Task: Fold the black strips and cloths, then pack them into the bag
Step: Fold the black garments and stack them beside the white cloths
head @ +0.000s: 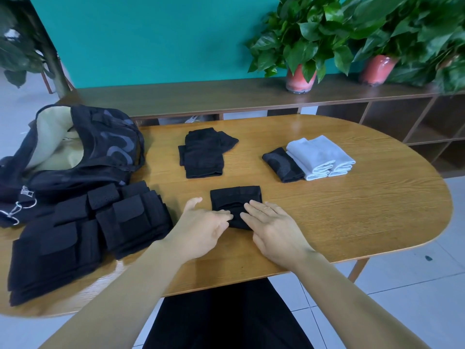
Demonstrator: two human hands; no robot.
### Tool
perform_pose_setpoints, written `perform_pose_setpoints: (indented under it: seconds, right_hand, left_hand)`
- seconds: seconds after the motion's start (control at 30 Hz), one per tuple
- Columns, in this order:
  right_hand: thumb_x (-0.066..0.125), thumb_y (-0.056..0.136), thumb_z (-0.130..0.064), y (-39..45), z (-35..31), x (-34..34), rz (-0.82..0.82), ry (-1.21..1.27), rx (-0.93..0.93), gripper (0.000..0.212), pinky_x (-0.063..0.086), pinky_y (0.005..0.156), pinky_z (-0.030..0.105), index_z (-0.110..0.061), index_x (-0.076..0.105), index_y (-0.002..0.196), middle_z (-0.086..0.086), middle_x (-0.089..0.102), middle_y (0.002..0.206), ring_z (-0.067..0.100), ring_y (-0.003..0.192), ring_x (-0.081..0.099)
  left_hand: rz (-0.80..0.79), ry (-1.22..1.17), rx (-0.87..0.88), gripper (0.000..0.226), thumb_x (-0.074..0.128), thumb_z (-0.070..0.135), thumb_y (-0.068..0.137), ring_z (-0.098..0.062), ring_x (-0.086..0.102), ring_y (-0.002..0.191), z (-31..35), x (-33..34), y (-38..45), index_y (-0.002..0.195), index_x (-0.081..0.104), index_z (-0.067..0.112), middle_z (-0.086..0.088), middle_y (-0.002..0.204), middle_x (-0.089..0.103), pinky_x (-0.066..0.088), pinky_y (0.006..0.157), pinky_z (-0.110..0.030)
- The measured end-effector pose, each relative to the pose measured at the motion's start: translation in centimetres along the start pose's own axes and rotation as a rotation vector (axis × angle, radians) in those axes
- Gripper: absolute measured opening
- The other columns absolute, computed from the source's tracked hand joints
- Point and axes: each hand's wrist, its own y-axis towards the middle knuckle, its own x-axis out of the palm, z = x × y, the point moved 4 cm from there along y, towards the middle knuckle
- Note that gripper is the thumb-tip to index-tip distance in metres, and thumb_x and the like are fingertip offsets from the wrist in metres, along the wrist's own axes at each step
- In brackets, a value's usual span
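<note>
A small folded black cloth (pixel 236 199) lies near the middle of the wooden table (pixel 352 210). My left hand (pixel 203 227) and my right hand (pixel 274 227) lie flat with straight fingers, their fingertips pressing on the cloth's near edge from either side. Farther back sits another folded black cloth (pixel 202 153). A pile of folded black strips (pixel 83 233) covers the table's left front. Behind that pile the black bag (pixel 75 149) stands open, showing its pale lining.
A dark patterned folded cloth (pixel 283 165) and folded white cloths (pixel 320 156) lie at the back right of the table. Behind the table runs a low wooden shelf (pixel 201 96) with potted plants (pixel 302 46). Tiled floor lies to the right.
</note>
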Motion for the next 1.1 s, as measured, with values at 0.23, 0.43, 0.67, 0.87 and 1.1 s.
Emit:
perform_pose_setpoints:
  seconds: [0.23, 0.43, 0.67, 0.87, 1.1]
  right_hand:
    - [0.037, 0.086, -0.027, 0.6, -0.2, -0.4, -0.007, 0.088, 0.063, 0.044, 0.026, 0.111, 0.034, -0.015, 0.073, 0.107, 0.007, 0.062, 0.129, 0.019, 0.127, 0.052]
    - [0.045, 0.093, -0.017, 0.7, 1.1, -1.1, -0.144, 0.27, 0.112, 0.043, 0.009, 0.114, 0.017, -0.024, 0.053, 0.134, -0.008, 0.042, 0.149, 0.002, 0.141, 0.028]
    - [0.06, 0.092, -0.022, 2.0, 4.3, -1.6, -0.066, 0.874, 0.555, 0.014, 0.054, 0.081, 0.044, -0.032, 0.068, 0.096, -0.003, 0.072, 0.083, 0.017, 0.079, 0.066]
    - [0.058, 0.092, -0.033, 4.3, 5.5, -1.0, 0.048, 0.744, 0.813, 0.029, 0.04, 0.056, 0.029, -0.017, 0.051, 0.068, -0.005, 0.053, 0.058, 0.01, 0.053, 0.043]
    - [0.052, 0.096, -0.034, 5.4, 5.5, 0.9, 0.075, 0.577, 0.971, 0.034, 0.033, 0.051, 0.024, -0.022, 0.044, 0.065, -0.007, 0.048, 0.059, 0.012, 0.054, 0.043]
  left_hand:
    - [-0.022, 0.086, 0.078, 0.067, 0.044, 0.046, 0.096, -0.004, -0.008, 0.147, 1.1, 0.7, -0.1, 0.154, 0.018, 0.025, 0.004, 0.162, -0.002, -0.013, 0.114, -0.027]
    - [-0.046, -0.138, 0.028, 0.049, 0.039, 0.018, 0.1, 0.0, 0.013, 0.145, -0.3, 1.0, 0.3, 0.149, 0.035, 0.025, 0.008, 0.158, 0.023, 0.011, 0.117, -0.022]
    - [0.09, -0.642, -0.289, 0.02, 0.051, 0.023, 0.098, -0.013, 0.065, 0.093, -2.8, -1.0, 2.0, 0.108, 0.069, 0.021, 0.003, 0.101, 0.071, 0.053, 0.089, -0.034]
    - [0.219, -0.592, -0.497, 0.017, 0.059, 0.026, 0.095, -0.017, 0.064, 0.079, -3.8, -1.0, 5.1, 0.084, 0.068, 0.018, 0.001, 0.082, 0.07, 0.055, 0.076, -0.034]
    - [0.261, -0.416, -0.61, 0.013, 0.057, 0.032, 0.096, -0.009, 0.057, 0.077, -4.1, -0.3, 7.3, 0.099, 0.066, 0.024, 0.007, 0.092, 0.065, 0.042, 0.057, -0.021]
